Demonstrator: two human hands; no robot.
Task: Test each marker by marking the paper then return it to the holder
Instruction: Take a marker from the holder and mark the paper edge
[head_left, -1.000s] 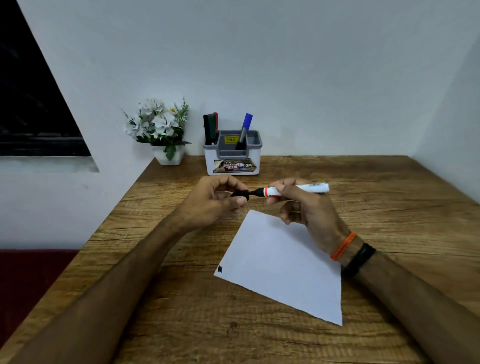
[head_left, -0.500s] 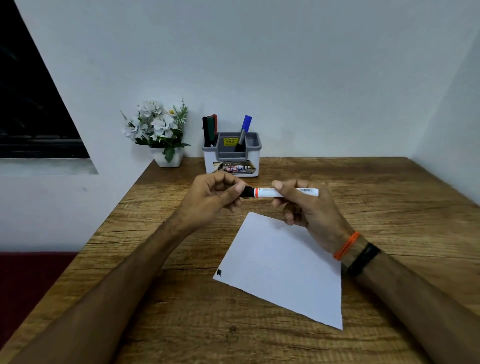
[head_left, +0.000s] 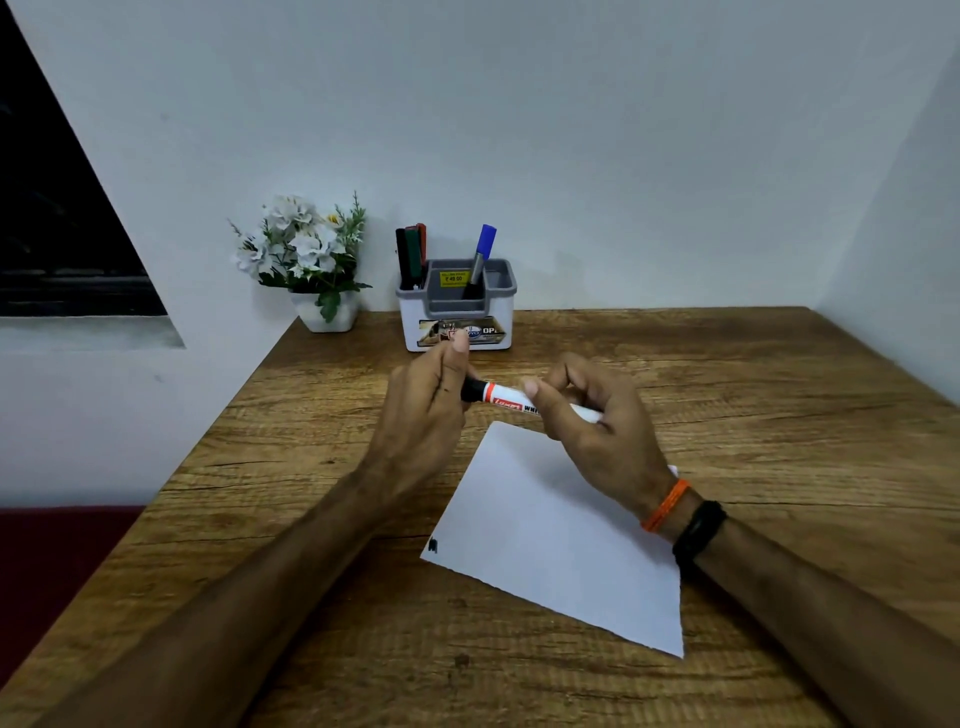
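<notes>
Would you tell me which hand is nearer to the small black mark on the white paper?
Left. The left hand is above the small black mark, and the right hand is above and further right, over the white paper.

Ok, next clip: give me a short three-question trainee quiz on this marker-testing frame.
1. True or false: the paper already carries a dark mark near its left corner.
2. Which of the two hands grips the black cap end of the white marker? A) left hand B) right hand
3. Fill in: the marker leaning alone in the right part of the holder has a ___ cap.

Key: 1 true; 2 A; 3 blue.
</notes>
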